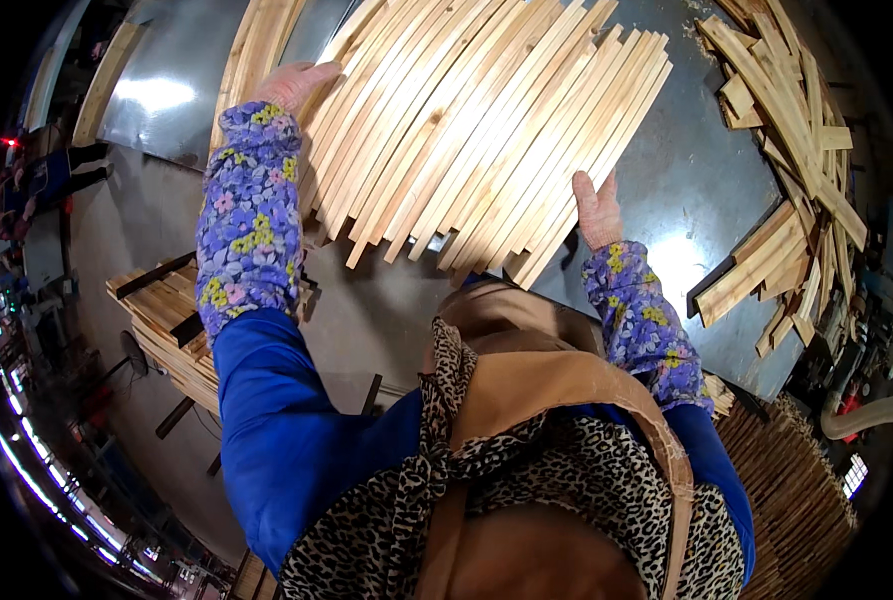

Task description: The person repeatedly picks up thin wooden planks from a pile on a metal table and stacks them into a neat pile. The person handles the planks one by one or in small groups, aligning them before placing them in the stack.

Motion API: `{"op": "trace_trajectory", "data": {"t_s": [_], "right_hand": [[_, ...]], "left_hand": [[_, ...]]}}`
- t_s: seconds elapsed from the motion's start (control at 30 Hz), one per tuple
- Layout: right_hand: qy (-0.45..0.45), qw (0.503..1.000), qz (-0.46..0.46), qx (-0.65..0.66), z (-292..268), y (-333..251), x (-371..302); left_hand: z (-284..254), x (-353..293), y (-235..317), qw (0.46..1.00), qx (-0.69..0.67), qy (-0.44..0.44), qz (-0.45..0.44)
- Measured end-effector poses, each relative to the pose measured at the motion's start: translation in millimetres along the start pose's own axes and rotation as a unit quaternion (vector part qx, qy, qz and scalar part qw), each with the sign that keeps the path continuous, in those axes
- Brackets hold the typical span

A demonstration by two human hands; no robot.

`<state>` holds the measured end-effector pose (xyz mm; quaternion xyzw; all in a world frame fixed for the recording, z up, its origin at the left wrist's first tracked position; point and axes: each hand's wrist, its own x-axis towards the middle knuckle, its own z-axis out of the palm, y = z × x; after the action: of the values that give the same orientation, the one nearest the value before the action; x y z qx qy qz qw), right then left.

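Slats (466, 130) of pale wood lay fanned on the metal bench (686, 190), and we pressed our flat, spread left hand (291, 85) and right hand (598, 212) against their sides, where an uneven push could scatter the loose ends.

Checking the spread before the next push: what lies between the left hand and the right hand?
In the head view, a fanned row of long pale wooden slats fills the stretch between the left hand and the right hand, lying on the metal table.
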<state>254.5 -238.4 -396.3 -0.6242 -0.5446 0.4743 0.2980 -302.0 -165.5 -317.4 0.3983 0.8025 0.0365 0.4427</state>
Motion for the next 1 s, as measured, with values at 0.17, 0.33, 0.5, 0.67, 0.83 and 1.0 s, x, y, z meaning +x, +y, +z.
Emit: {"op": "trace_trajectory", "data": {"t_s": [0.17,0.33,0.5,0.67,0.83,1.0], "right_hand": [[-0.01,0.999,-0.037,-0.002,3,-16,0],[-0.033,0.973,0.088,0.213,-60,-12,27],[0.011,0.936,0.198,0.29,-136,-13,67],[0.01,0.983,0.172,0.067,-184,17,129],[0.034,0.991,0.125,-0.03,-175,36,189],[0.019,0.991,0.129,-0.01,-179,27,234]], "left_hand": [[27,4,-36,0.994,0.023,0.065,0.081],[75,-124,37,0.995,-0.094,0.022,0.036],[145,-154,17,0.973,-0.202,-0.112,0.027],[182,-67,23,0.922,-0.264,0.137,0.25],[189,-34,102,0.875,-0.377,0.173,0.251],[179,-37,112,0.791,-0.607,0.043,0.058]]}}
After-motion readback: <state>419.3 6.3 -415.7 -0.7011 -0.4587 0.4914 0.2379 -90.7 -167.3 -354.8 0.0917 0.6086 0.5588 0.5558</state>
